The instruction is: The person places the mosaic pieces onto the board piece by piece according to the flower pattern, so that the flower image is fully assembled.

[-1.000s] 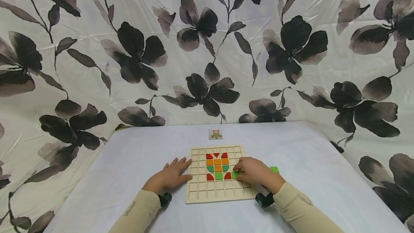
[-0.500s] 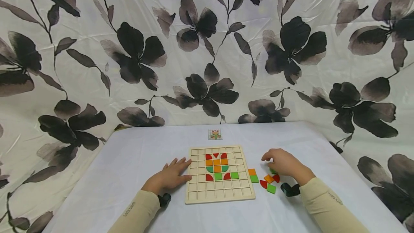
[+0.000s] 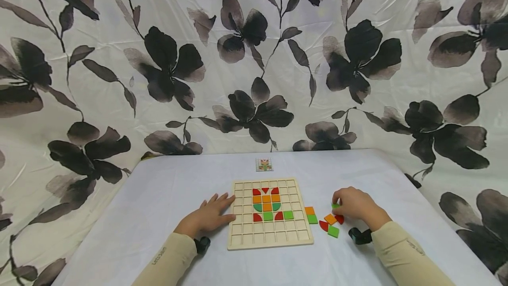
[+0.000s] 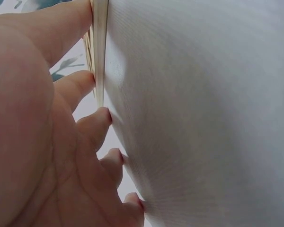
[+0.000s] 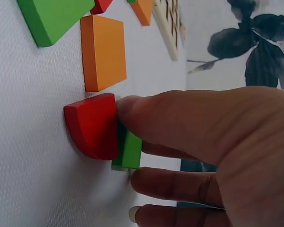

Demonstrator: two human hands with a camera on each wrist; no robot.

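Note:
A square wooden grid board (image 3: 246, 237) lies on the table, with red, orange, green and teal tiles set in its middle squares. My left hand (image 3: 212, 214) rests beside its left edge, fingers spread; the thumb and a fingertip touch the board's side (image 4: 99, 56). To the right of the board, my right hand (image 3: 357, 203) pinches a green block (image 5: 128, 146) between thumb and fingers. Right against that block sits a red quarter-round block (image 5: 92, 127). An orange block (image 5: 104, 54) lies just beyond it.
More loose pieces lie between board and right hand: a red piece (image 3: 323, 225), a green square (image 3: 333, 231), and an orange tile (image 3: 309, 210) touching a green one (image 3: 312, 219). A small pattern card (image 3: 264, 165) lies behind the board. A floral cloth (image 3: 254, 56) hangs behind the table.
My right hand has left a green tile on the board, moved right to the loose pieces, and now pinches another green block. My left hand stays at the board's edge.

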